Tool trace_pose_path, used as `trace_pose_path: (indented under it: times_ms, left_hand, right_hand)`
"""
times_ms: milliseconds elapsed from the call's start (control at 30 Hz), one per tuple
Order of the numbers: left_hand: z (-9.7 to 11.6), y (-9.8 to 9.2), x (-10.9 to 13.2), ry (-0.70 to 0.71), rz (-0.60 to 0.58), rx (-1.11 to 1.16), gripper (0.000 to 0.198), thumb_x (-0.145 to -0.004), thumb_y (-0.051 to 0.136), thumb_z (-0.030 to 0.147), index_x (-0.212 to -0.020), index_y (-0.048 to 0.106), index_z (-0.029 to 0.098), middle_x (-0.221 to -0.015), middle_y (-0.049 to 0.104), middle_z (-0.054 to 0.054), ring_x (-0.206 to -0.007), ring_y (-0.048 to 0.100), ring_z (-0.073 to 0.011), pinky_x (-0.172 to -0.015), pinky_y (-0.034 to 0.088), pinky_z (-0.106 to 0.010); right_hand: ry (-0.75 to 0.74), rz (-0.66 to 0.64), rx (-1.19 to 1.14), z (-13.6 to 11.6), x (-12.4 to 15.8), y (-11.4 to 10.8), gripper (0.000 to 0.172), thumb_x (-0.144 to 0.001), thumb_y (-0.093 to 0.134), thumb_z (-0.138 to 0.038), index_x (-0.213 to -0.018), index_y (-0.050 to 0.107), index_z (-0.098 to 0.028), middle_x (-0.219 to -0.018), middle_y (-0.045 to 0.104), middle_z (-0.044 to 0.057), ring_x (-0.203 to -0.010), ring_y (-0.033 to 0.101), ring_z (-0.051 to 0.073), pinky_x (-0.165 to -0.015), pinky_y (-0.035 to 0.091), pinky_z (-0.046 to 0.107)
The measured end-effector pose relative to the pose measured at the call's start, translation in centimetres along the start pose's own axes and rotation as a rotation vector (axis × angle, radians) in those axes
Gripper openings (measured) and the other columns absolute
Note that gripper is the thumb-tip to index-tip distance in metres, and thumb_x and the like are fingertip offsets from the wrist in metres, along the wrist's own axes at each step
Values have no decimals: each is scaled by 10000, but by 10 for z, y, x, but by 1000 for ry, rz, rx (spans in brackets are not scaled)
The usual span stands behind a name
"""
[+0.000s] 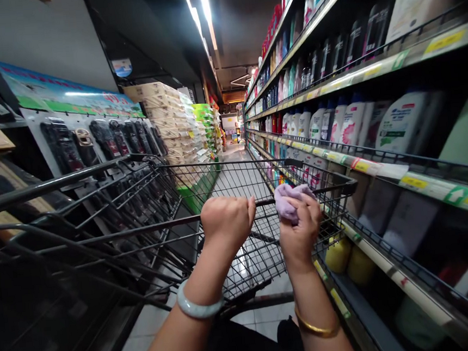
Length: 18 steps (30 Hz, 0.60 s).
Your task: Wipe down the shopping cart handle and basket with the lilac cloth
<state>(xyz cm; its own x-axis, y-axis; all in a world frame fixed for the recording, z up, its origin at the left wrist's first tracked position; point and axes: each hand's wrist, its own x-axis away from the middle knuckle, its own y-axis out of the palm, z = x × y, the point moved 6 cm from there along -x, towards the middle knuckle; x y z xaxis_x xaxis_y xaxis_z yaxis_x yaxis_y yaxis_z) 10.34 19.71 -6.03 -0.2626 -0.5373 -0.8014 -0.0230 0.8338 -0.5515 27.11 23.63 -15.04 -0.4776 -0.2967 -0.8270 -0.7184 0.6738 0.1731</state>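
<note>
My left hand [226,221] is a closed fist wrapped round the handle bar [168,224] of a black wire shopping cart [202,185]. A pale jade bangle sits on that wrist. My right hand [300,231] is closed on a crumpled lilac cloth [290,198] and presses it against the same bar near its right end. A gold bangle is on the right wrist. The cart's basket holds nothing that I can see. It points down a narrow shop aisle.
Shelves of shampoo and detergent bottles [347,119] run close along the right, nearly touching the cart's right side. On the left hang dark packaged goods [103,140], then stacked cartons [169,118]. The tiled aisle [234,153] runs ahead under ceiling strip lights.
</note>
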Motion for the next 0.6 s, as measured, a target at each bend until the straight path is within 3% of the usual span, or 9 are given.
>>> trace_pose_path:
  times_ms: [67,167,233,467,600]
  left_hand:
    - [-1,-3,1,10,8,-6,554,-1085,466,396,-616,684,199,-607,698,-80,-592,636,-219,-618,179,-407]
    - [-3,-4,3,16,22,0,550,-1082,467,398,-610,671,203,-594,689,-69,-585,624,-215,-620,164,-399]
    - [-4,-4,4,20,41,11,555,-1082,458,395,-600,661,206,-590,688,-66,-576,611,-216,-624,165,-394]
    - [-9,-6,6,92,130,-36,534,-1076,486,378,-588,632,216,-564,667,-40,-562,599,-205,-623,206,-391]
    - [-16,-7,8,103,115,-46,535,-1076,486,381,-586,627,218,-564,668,-38,-568,601,-201,-623,210,-388]
  right_hand:
    - [18,24,-5,11,-5,-8,216,-888,638,-229,-1069,756,-211,-1284,667,124,-1271,628,293,-1134,507,564]
    - [114,189,111,47,-13,-32,263,-831,658,-231,-1064,763,-170,-1283,675,162,-1225,652,313,-1127,507,568]
    - [126,259,193,56,-16,-42,261,-815,668,-220,-1047,770,-156,-1257,695,180,-1226,654,332,-1139,492,581]
    - [-111,4,103,-2,-14,-16,208,-918,627,-195,-1042,793,-216,-1248,718,120,-1232,651,286,-1098,513,530]
    - [40,104,102,25,-16,-27,255,-848,634,-211,-1066,765,-196,-1270,690,138,-1227,639,303,-1108,503,542]
